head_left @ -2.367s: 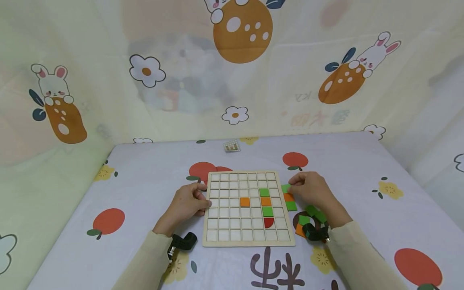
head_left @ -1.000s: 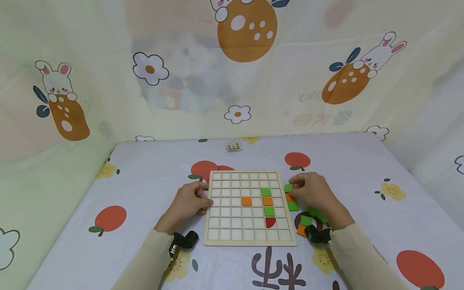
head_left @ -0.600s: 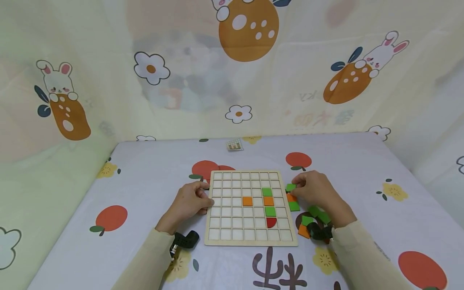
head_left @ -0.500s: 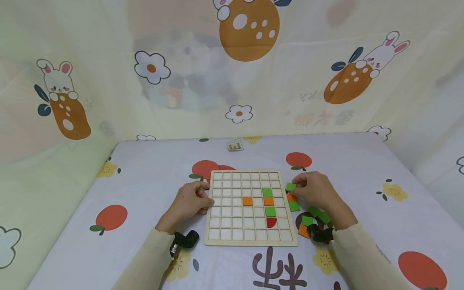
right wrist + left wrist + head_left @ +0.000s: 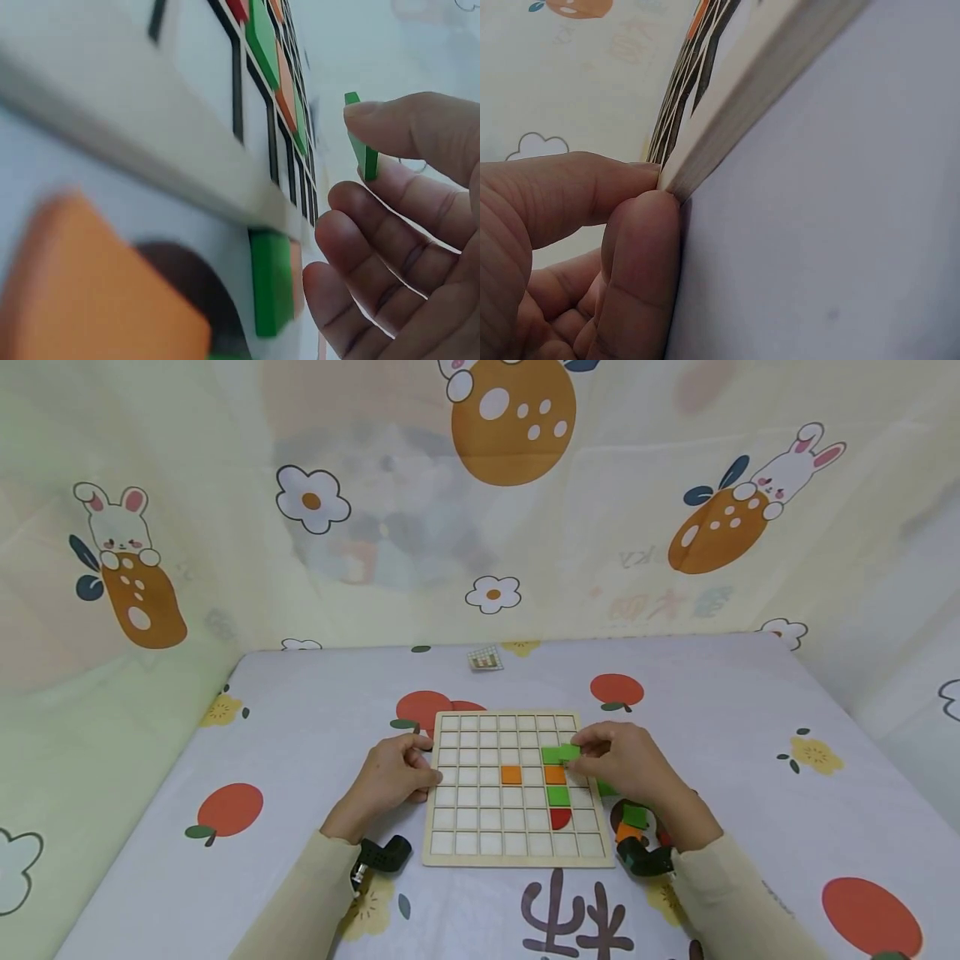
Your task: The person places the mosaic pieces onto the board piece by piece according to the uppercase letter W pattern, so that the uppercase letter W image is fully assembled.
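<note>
One green tile [image 5: 365, 154] in right hand [image 5: 626, 764]; board's edge [image 5: 727, 112] in left hand [image 5: 392, 770].

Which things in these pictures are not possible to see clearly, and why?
Head view: number of loose tiles; right hand covers some.
Head view: print on small card; too small.
Right wrist view: nearest orange tile's full shape; blurred, cut off by picture edge.
</note>
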`<state>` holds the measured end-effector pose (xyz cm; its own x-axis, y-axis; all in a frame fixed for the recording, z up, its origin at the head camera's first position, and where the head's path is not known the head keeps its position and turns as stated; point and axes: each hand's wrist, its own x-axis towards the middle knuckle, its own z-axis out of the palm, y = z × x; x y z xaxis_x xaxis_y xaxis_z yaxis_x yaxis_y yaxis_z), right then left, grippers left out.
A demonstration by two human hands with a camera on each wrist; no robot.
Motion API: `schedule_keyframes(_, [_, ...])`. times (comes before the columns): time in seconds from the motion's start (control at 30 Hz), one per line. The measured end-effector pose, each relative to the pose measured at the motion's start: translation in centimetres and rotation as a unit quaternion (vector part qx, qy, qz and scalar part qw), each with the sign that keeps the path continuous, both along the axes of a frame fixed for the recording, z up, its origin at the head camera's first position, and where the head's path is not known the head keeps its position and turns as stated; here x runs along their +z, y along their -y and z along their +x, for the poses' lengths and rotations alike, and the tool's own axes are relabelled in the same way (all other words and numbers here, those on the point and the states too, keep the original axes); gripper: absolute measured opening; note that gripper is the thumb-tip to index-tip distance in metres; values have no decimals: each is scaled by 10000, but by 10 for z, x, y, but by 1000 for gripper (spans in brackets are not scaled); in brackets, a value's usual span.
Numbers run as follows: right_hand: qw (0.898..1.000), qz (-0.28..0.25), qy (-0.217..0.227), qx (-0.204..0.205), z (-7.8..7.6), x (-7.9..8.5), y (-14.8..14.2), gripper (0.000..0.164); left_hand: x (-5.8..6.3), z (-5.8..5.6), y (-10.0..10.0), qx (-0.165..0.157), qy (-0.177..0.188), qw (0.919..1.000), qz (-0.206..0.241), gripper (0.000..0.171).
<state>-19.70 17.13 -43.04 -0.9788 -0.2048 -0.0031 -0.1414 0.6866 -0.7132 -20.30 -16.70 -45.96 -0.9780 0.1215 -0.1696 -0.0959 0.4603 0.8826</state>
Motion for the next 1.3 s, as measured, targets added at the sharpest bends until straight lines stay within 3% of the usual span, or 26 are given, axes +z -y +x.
schedule_keyframes(0.63, [9991, -195, 115, 367, 13, -2, 31, 25, 1, 1, 0, -7, 8, 10000, 35, 50])
schedule_keyframes(0.97, [9966, -221, -40, 794, 17, 0, 43, 24, 0, 1, 1, -35, -14, 10000, 48, 50])
schedule_keyframes(1.3, [9968, -120, 45, 792, 20, -2, 53, 23, -2, -1, 1, -64, -24, 10000, 52, 50])
